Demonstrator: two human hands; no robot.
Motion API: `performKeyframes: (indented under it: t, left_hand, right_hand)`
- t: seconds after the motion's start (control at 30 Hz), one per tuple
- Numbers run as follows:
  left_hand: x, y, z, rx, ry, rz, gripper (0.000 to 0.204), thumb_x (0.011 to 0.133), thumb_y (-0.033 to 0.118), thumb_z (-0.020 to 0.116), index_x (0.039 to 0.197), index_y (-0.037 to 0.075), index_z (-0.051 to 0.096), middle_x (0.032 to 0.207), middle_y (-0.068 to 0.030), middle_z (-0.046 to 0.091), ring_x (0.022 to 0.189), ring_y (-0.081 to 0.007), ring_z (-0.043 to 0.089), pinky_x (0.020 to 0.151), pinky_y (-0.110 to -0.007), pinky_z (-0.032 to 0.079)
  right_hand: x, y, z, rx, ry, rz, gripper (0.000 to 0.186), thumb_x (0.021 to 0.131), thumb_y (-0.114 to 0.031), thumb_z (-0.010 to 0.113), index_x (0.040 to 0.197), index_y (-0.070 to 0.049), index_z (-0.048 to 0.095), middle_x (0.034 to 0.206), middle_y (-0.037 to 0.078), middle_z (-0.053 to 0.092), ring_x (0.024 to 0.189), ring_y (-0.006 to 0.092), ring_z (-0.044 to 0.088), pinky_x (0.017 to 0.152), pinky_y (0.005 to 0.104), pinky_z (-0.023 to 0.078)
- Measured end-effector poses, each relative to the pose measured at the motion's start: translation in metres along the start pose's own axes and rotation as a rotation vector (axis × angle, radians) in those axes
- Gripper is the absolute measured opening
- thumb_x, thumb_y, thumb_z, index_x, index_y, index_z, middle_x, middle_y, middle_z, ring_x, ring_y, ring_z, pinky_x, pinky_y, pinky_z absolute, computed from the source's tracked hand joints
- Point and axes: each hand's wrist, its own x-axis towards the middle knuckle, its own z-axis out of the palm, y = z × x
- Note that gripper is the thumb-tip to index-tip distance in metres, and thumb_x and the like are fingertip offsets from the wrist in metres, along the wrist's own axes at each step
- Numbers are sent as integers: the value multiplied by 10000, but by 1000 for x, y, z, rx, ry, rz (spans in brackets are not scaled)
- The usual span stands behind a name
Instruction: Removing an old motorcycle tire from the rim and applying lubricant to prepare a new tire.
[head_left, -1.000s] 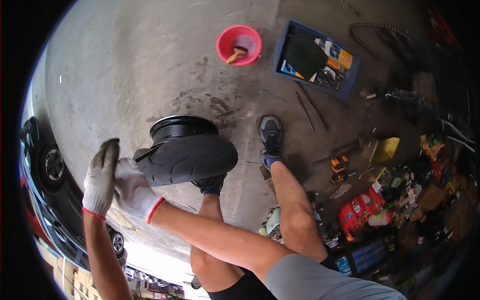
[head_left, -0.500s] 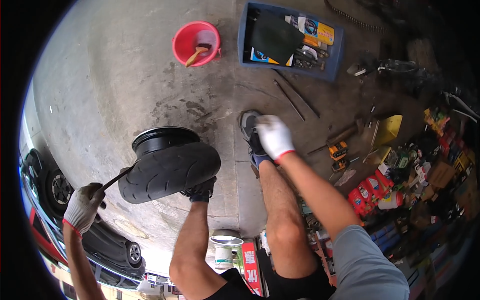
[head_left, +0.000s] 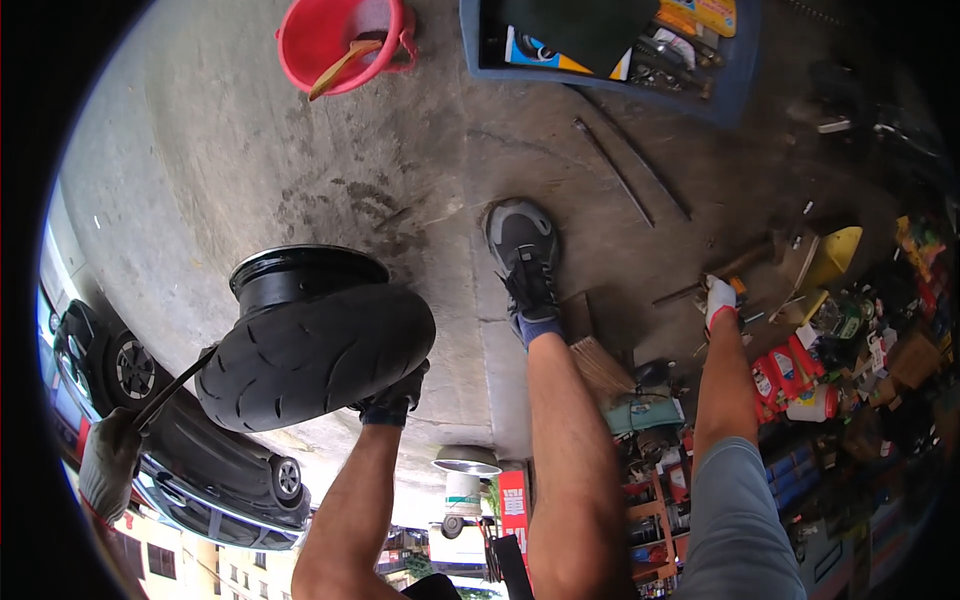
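My left hand (head_left: 108, 465), in a white knitted glove, is closed round a dark tire lever (head_left: 172, 392) at the lower left. The lever's far end meets the edge of a black motorcycle tire (head_left: 315, 355). That tire sits tilted, partly off its black rim (head_left: 310, 265), and rests against my left foot. My right arm stretches far to the right. The gloved right hand (head_left: 721, 297) is over a long brown tool (head_left: 748, 262) on the floor and partly covers an orange power tool (head_left: 738, 286). Whether its fingers grip anything is too small to make out.
Ahead stand a pink bucket (head_left: 300, 50) with a wooden-handled brush (head_left: 345, 68) and a blue bin (head_left: 600, 82) of tools and boxes. Two metal bars (head_left: 615, 170) lie before the bin. Red bottles (head_left: 785, 372) and clutter fill the right side; parked cars (head_left: 205, 480) are at left.
My right hand has moved from above my right shoe out to the tools on the right. My left hand has shifted lower left with the lever. The view has shifted too.
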Motion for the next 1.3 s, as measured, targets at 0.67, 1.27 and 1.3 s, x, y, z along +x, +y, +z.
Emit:
performKeyframes:
  t: [0.67,1.27,1.3]
  left_hand:
    - [-9,-100,7,-199,14,71,527,815,-67,373,1312,-72,550,880,-112,680,543,-76,486,510,-255,403]
    - [-1,185,2,421,-182,141,465,852,282,589,1148,-76,614,849,-238,685,741,-362,679,727,-448,529]
    - [-36,188,-27,508,-212,38,514,883,373,557,1129,-73,629,850,-234,688,758,-359,684,730,-428,535]
  right_hand:
    - [-5,-65,21,239,33,-49,125,818,-163,626,926,-100,626,843,85,603,704,226,590,646,417,544]
    - [-31,-115,-144,10,123,-87,132,805,-138,619,691,-119,556,587,23,497,407,154,439,334,289,329]
    - [-64,-83,-110,-76,-55,-111,105,791,-128,602,703,-73,590,562,50,501,402,176,461,332,316,351]
